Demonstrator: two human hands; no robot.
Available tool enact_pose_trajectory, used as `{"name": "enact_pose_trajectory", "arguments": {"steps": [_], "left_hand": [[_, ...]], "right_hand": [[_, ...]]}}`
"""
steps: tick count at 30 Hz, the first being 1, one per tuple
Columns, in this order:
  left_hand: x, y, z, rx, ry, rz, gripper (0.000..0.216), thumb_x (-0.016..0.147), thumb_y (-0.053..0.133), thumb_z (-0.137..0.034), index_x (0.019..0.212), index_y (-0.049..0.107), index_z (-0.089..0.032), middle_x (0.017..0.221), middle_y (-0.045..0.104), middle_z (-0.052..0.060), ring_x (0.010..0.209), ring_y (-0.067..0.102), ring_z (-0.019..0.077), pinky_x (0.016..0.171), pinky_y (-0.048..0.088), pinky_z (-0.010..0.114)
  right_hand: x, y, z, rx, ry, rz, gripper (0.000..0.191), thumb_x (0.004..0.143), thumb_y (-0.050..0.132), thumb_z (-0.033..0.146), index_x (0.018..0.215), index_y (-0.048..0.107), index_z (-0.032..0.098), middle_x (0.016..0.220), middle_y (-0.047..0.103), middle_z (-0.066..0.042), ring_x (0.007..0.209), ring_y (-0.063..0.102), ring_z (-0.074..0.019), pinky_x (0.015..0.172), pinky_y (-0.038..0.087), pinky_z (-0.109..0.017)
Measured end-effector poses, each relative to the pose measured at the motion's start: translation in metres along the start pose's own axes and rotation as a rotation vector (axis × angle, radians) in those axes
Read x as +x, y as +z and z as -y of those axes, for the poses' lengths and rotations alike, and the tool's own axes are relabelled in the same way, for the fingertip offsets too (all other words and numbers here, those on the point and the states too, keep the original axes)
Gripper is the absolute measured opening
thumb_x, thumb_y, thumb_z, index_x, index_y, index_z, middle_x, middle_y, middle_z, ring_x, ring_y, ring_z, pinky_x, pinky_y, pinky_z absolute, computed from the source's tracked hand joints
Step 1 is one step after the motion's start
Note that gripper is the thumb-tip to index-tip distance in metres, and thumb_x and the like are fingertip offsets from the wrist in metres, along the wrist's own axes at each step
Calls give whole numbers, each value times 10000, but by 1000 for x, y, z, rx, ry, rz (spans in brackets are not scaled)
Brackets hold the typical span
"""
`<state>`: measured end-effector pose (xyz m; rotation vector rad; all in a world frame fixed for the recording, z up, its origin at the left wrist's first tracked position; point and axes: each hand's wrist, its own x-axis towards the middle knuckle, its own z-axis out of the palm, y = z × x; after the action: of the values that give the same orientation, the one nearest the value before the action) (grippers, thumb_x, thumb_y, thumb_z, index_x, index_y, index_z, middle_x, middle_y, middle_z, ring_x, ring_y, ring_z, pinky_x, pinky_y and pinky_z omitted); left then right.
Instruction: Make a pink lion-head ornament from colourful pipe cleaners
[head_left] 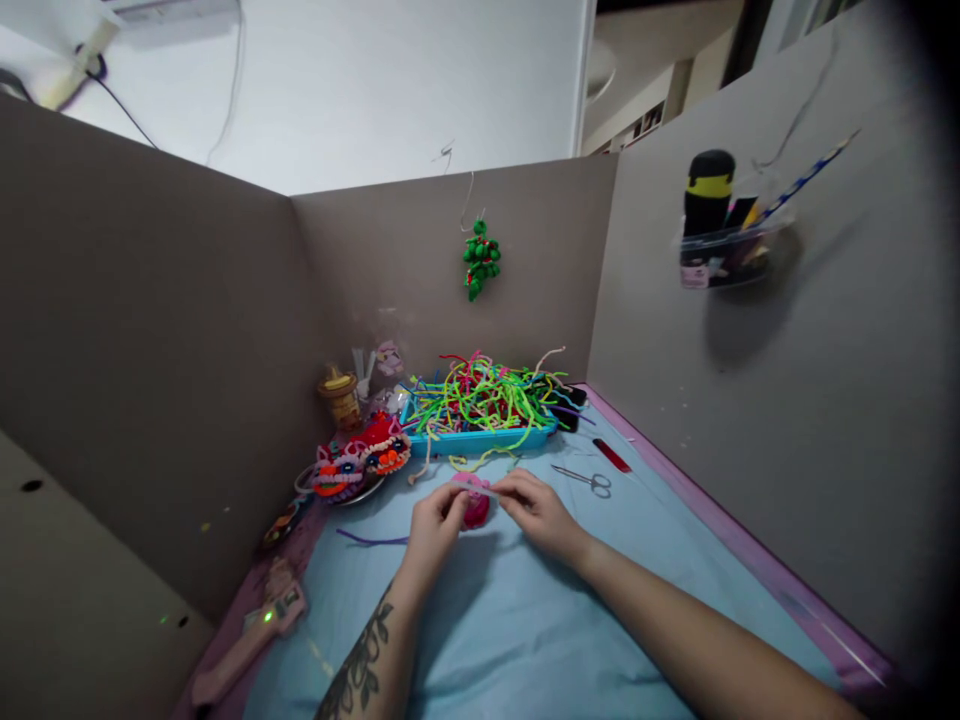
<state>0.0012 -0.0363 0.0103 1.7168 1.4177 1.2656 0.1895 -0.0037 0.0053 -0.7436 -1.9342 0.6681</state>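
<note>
Both hands meet over the middle of the blue cloth. A thin pale strip (475,487) spans between them; its exact kind is not clear. My left hand (436,522) pinches its left end between thumb and fingers. At the right end, the fingers of my right hand (536,508) are closed on it. Just behind and below the strip is a bright pink rounded piece (475,512), partly hidden by the strip and my fingers. A purple pipe cleaner (371,541) lies to the left of my left hand.
A blue tray (480,441) heaped with colourful pipe cleaners (487,395) stands behind. Small scissors (589,480) and a red tool (612,455) lie right. Left are fuzzy crafted figures (352,468) and a pink glue gun (259,625) with a green light. Grey panels (450,260) enclose the table.
</note>
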Motion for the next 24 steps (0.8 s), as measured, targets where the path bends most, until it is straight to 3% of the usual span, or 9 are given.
{"name": "enact_pose_trajectory", "arguments": {"steps": [3,9,16,24], "left_hand": [[-1,2,-4,-77,1,50,283,822,508,-353,785,670,-124,662,665,46,594,585,149,561,460,237],[-4,7,-4,-80,46,183,251,824,533,-319,870,691,-130,732,695,66,612,592,149,576,457,242],[-6,5,-6,10,82,214,298,840,514,-346,821,706,-119,697,692,75,593,585,155,561,439,249],[-5,8,-7,-33,1,234,325,823,524,-376,808,720,-117,656,679,71,557,570,146,535,412,238]], "right_hand": [[-2,5,6,115,38,-11,149,837,552,213,941,657,197,828,598,-37,776,564,-160,692,454,-278],[-3,4,3,171,47,-22,164,827,587,221,955,687,202,838,605,-42,796,573,-162,710,461,-289],[-3,5,1,187,38,5,147,824,605,222,935,699,201,853,616,-48,813,588,-165,706,475,-289],[-7,6,0,59,-145,-15,187,869,517,148,990,647,208,870,588,-50,807,571,-151,719,486,-291]]}}
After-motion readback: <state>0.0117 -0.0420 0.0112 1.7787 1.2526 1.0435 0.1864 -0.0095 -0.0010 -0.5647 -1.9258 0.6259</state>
